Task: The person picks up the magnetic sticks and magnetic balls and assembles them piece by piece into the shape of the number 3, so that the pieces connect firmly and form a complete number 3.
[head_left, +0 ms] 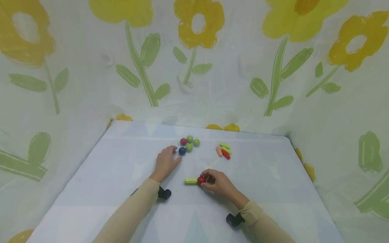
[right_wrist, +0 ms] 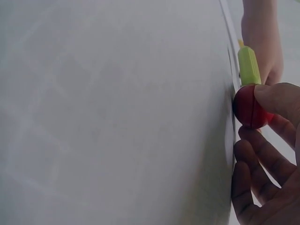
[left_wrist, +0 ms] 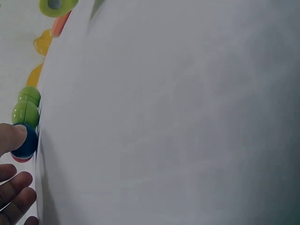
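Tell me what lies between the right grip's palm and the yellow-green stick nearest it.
A red ball, pinched by the right grip and touching the yellow-green stick; the head view shows it.

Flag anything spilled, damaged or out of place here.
Nothing stands out; no spill or damage shows. Loose balls and sticks lie in separate groups; the right hand holds a red ball against a yellow-green stick.

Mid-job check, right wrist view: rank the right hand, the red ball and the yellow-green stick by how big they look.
Largest to smallest:
1. right hand, even cut off by the frame edge
2. red ball, partly behind the thumb
3. yellow-green stick, narrower than the ball
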A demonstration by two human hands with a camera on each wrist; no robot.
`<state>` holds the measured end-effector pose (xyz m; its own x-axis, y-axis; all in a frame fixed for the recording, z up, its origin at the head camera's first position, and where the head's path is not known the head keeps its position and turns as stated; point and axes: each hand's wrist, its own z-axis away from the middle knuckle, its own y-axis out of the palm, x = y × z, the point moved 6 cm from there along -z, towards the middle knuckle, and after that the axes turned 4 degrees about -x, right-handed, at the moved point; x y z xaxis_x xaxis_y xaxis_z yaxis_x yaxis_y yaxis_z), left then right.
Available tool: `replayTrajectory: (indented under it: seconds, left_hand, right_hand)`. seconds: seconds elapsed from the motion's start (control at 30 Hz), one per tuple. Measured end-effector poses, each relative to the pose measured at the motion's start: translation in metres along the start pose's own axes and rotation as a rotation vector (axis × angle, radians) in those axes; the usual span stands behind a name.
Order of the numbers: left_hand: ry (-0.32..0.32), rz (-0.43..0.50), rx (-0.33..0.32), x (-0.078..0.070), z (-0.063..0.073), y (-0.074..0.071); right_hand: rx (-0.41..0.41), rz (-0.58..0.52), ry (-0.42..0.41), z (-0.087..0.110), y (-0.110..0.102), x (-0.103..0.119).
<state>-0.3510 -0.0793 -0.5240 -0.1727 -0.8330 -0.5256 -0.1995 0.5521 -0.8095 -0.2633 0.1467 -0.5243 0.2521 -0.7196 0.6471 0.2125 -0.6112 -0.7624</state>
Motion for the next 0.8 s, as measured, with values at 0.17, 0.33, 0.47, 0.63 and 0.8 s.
replayTrajectory:
  seconds: [0.17,0.33,0.47,0.63,0.8]
  left_hand:
    - [-0.013,0.003,0.028,-0.001,-0.007,0.004]
    - [-0.007,-0.003,0.043,-0.004,-0.011,0.008]
    - [0.016,0.007,0.032,-0.008,-0.012,0.005]
    - [0.024,0.025,0.026,-0.012,-0.012,0.002]
    - [0.044,0.02,0.02,-0.013,-0.012,0.001]
  right_hand:
    - [0.003,-0.004,-0.007,-0.001,0.0,-0.001]
    - [0.0,-0.007,-0.014,-0.002,0.001,-0.002]
    - [-0.005,-0.01,-0.022,-0.001,0.002,-0.003]
    - [-0.003,-0.008,-0.025,-0.001,0.002,-0.003]
    - [0.002,-0.013,-0.017,-0.001,0.001,-0.002]
